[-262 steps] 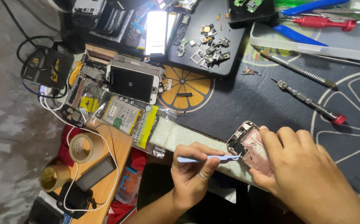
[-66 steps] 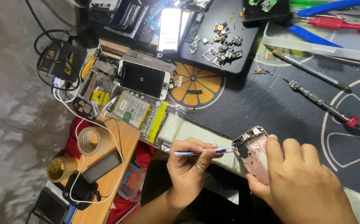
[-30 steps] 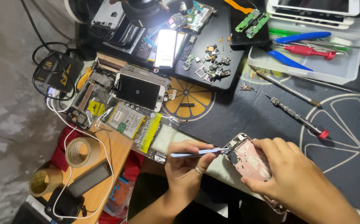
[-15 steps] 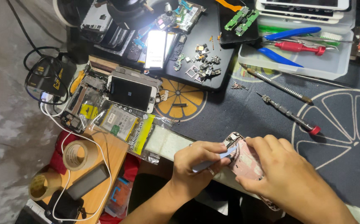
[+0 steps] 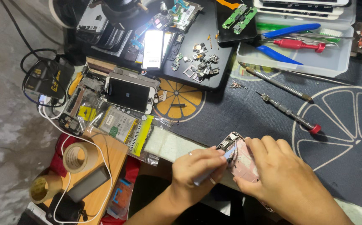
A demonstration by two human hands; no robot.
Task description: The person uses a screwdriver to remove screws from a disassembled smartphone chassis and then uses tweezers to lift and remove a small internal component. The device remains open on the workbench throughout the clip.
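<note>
My right hand (image 5: 287,183) grips an opened pink phone body (image 5: 241,156) at the near edge of the dark work mat (image 5: 347,137), its circuit parts showing at the top end. My left hand (image 5: 197,171) holds a thin light-blue pry tool (image 5: 214,168), with the tip pressed against the phone's left edge. Both hands touch over the phone, and much of the phone is hidden under my right fingers.
Two screwdrivers (image 5: 289,112) lie on the mat beyond the phone. A clear tray (image 5: 297,46) holds blue tweezers and a red-handled tool. A black tray (image 5: 197,62) carries small phone parts. A white phone (image 5: 131,93), batteries, tape rolls (image 5: 78,157) and cables sit at the left.
My left hand has moved right, bringing the pry tool from a level hold beside the phone to its left edge. The camera view has shifted slightly.
</note>
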